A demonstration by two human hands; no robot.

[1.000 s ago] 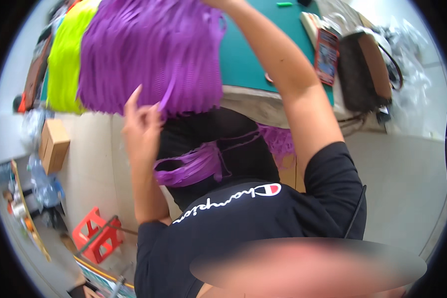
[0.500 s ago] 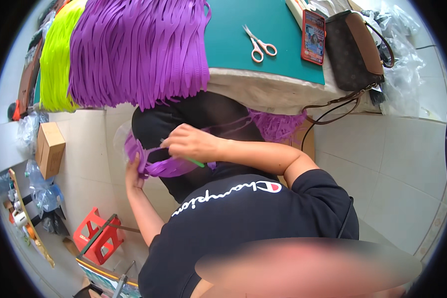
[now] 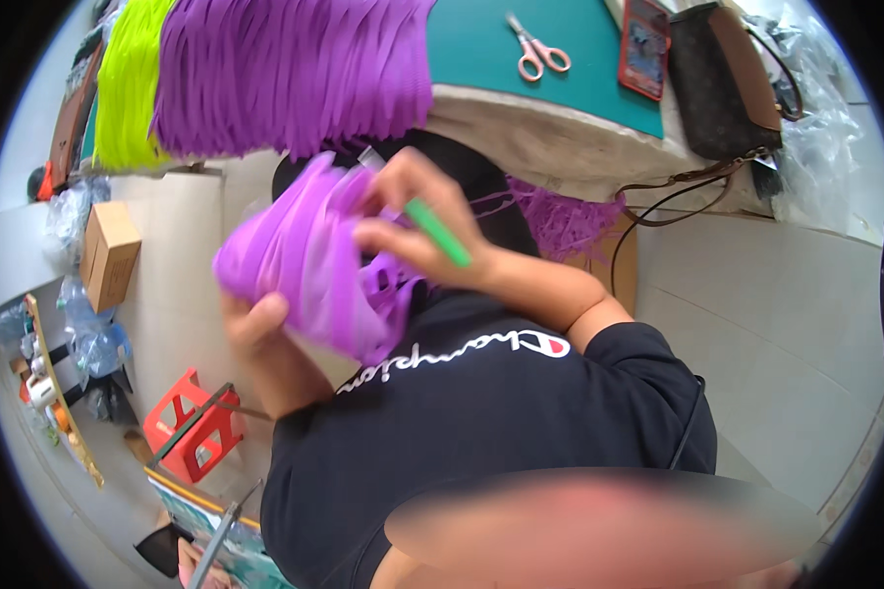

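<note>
While your left hand [image 3: 255,329] cups the limp, light purple strip bundle [image 3: 309,260] from beneath, your right hand [image 3: 413,221], pinching a green stick [image 3: 438,233], should gather it mid-length.

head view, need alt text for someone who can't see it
A person in a black shirt holds a bundle of purple strips, left hand underneath, right hand on top gripping a green stick. Above, purple fringe and yellow-green fringe hang off a green-topped table with scissors.
</note>
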